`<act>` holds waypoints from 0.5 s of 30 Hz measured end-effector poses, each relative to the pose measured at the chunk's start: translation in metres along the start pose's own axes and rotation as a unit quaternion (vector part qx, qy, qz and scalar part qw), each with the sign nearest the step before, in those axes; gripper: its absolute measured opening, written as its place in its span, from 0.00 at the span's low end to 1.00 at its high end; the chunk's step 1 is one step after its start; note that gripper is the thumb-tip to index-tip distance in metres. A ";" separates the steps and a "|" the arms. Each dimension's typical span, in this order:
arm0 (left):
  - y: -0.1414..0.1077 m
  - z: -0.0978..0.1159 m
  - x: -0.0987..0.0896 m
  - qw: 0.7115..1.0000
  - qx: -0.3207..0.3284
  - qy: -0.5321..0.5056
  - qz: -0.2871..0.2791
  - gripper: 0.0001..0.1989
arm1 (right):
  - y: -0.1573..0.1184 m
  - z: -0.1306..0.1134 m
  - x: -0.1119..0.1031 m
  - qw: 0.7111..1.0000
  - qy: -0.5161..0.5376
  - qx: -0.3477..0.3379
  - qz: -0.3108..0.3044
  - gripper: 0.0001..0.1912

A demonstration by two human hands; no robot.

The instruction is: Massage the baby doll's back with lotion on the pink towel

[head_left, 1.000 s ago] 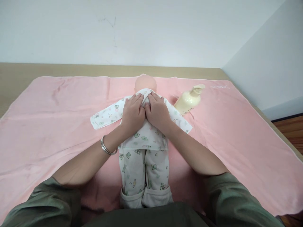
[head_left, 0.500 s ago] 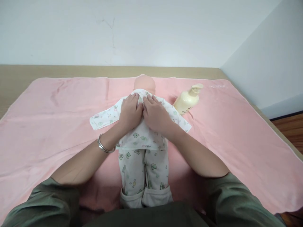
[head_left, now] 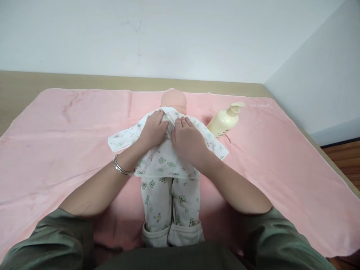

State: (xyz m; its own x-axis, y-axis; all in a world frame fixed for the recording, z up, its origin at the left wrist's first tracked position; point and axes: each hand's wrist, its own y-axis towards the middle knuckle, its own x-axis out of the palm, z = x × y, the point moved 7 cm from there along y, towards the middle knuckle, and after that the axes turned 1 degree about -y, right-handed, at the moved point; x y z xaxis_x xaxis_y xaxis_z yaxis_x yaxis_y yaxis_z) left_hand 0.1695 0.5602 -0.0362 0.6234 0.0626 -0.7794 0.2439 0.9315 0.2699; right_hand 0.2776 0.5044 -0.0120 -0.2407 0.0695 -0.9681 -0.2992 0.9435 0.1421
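A baby doll lies with its feet toward me, dressed in a white printed top and matching trousers. Both palms rest on the upper part of the top, just below the head. My left hand lies flat on the left side, fingers stretched toward the neck. On the right side, my right hand presses flat with its fingers extended. Between the hands the cloth is creased. The doll's sleeves spread outward to both sides, and its own hands do not show.
A pale yellow pump bottle lies tilted on the pink blanket, right of the doll's shoulder. The blanket covers a wooden table that meets a white wall behind. Another wall stands at the right.
My hands have moved slightly apart, the left outward to the left and the right a little to the right. Creases now show in the cloth between them.
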 end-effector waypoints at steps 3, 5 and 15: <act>-0.013 0.009 0.002 0.997 -0.031 0.067 -0.007 0.26 | 0.008 0.011 -0.003 0.999 0.023 0.029 -0.014 0.25; -0.027 0.025 0.003 0.995 -0.025 0.097 -0.010 0.29 | 0.019 0.026 -0.003 0.996 0.051 0.073 -0.027 0.25; -0.007 0.006 0.002 0.996 -0.024 0.073 -0.037 0.27 | -0.001 0.004 -0.002 0.996 -0.064 0.061 -0.014 0.31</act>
State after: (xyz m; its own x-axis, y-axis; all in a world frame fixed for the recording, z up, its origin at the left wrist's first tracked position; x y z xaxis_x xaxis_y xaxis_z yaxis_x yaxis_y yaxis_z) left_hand 0.1734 0.5517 -0.0363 0.4901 0.0411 -0.8707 0.2471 0.9514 0.1839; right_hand 0.2820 0.5048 -0.0106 -0.1115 0.0752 -0.9909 -0.1881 0.9775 0.0954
